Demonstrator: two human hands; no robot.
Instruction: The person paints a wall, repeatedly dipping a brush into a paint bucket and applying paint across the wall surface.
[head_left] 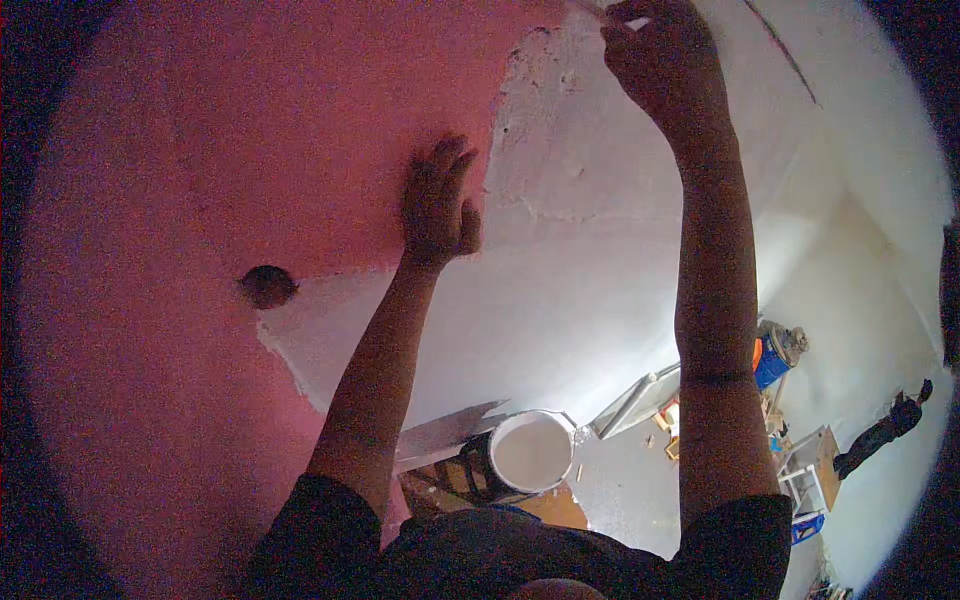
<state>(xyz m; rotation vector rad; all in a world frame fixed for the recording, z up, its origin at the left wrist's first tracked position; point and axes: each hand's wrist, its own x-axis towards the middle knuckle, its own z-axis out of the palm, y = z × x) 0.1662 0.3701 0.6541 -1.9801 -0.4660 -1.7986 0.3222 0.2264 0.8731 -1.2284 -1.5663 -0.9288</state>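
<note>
My left hand [438, 203] rests against the pink wall surface [300, 130], fingers stretched out and thumb apart, close to where the pink meets a whitish area [580, 190]. Nothing is in it. Higher up and to the right, my right hand [668, 62] is raised with its fingers closed around a thin, pale tool that points to the left along the pink edge. Its kind cannot be made out, as the top rim of the picture cuts it off. Rough, pitted spots mark the whitish area between my hands.
Below my arms stands an open bucket [533, 452] with pale, creamy contents. A round dark hole [269, 287] is in the wall at left. Beyond my right forearm are a blue container [773, 362], a small white table frame [806, 480] and a dark, person-like shape [885, 432].
</note>
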